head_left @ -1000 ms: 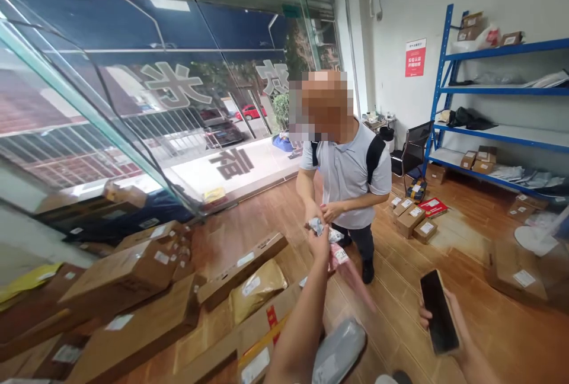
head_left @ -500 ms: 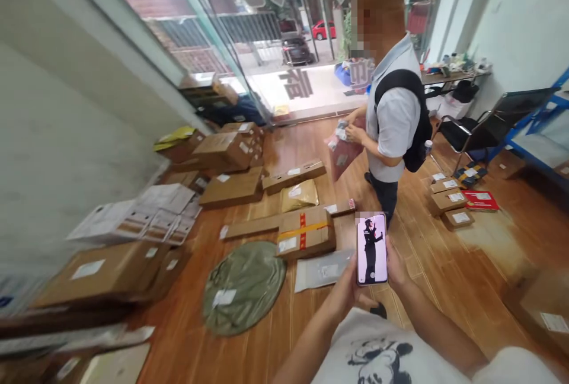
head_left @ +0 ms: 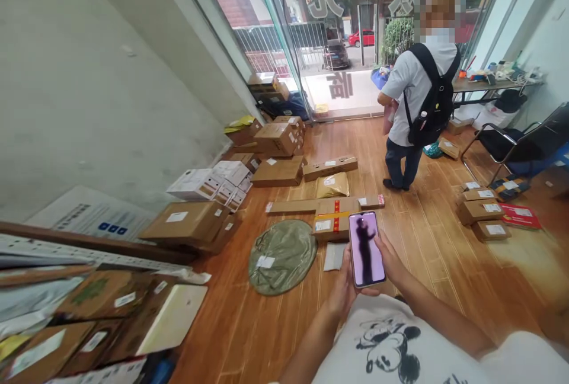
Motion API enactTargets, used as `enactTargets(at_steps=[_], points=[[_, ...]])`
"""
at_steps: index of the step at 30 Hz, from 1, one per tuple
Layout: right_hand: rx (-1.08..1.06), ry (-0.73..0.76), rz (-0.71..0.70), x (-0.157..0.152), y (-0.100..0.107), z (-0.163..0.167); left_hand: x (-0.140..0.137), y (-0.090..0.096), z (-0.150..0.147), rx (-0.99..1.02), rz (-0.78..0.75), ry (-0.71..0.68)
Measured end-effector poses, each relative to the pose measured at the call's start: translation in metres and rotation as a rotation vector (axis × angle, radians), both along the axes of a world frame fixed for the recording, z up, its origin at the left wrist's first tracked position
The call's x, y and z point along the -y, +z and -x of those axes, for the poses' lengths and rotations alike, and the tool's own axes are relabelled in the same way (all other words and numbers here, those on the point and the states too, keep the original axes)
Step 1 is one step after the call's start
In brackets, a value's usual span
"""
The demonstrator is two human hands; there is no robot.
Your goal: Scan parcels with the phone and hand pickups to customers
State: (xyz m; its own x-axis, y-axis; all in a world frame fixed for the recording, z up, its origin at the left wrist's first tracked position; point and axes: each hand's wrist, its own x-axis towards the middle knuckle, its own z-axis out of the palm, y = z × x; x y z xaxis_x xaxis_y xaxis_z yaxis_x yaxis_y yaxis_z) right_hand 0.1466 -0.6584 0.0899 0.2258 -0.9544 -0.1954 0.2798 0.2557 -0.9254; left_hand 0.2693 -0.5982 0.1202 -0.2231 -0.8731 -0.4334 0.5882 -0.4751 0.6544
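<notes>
My left hand [head_left: 344, 283] is closed around the left edge and lower back of a smartphone [head_left: 367, 265], held upright in front of my chest. Closed along the phone's right edge, my right hand [head_left: 392, 262] has its thumb over the screen. A dark, blurred figure shows on a pale pink-purple display. Beyond the phone, a taped cardboard box [head_left: 325, 227] lies on the floor. Left of it is a round green bag [head_left: 283, 256] with a white label. A pale grey parcel [head_left: 334, 255] is partly hidden behind my left hand and the phone.
A person with a black backpack [head_left: 433, 108] stands near the glass front, back towards me. Cartons [head_left: 186, 221] line the left wall, and a shelf of parcels [head_left: 98, 295] is at lower left. To the right are small boxes [head_left: 482, 209] and a black chair [head_left: 511, 141].
The other person has turned away and stepped farther off to the right. My view has swung left. The phone's figure has gone from sharp to blurred, and my right thumb is now over the screen.
</notes>
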Motion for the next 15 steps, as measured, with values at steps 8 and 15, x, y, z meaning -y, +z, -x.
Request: enactTargets(at_steps=[8,15], points=[[-0.096,0.014,0.112,-0.077,-0.004,-0.078,-0.074,-0.006,-0.079,-0.086,0.004,0.071],[-0.092,0.036,0.043,-0.125,-0.011,-0.131,-0.128,-0.023,-0.131,-0.12,0.066,0.123]])
